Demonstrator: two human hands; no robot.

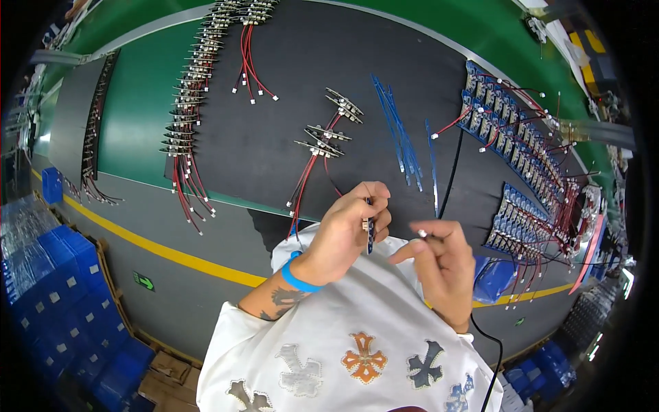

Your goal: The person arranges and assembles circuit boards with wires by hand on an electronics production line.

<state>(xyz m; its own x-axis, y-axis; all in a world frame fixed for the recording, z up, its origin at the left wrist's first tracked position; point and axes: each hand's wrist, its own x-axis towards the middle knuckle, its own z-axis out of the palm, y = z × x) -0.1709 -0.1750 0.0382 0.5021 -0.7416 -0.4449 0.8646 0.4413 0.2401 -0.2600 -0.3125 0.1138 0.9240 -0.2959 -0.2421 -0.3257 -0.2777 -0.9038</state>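
Observation:
Over the near edge of the bench, my left hand [343,230] is closed around a small circuit board [371,237], seen nearly edge-on with its blue side to the right. A blue band circles that wrist. To the right, my right hand [443,268] has thumb and forefinger bent around a small white connector [422,234]; any wire on it cannot be made out. Just beyond my left hand, a few loose boards [320,146] with red and dark leads lie on the black mat [274,137].
Long rows of wired boards [185,113] run along the left of the mat. Thin blue strips [398,134] lie right of centre. Blue board panels [511,127] with red wires cover the right side. Stacked blue boxes [68,275] stand on the floor at lower left.

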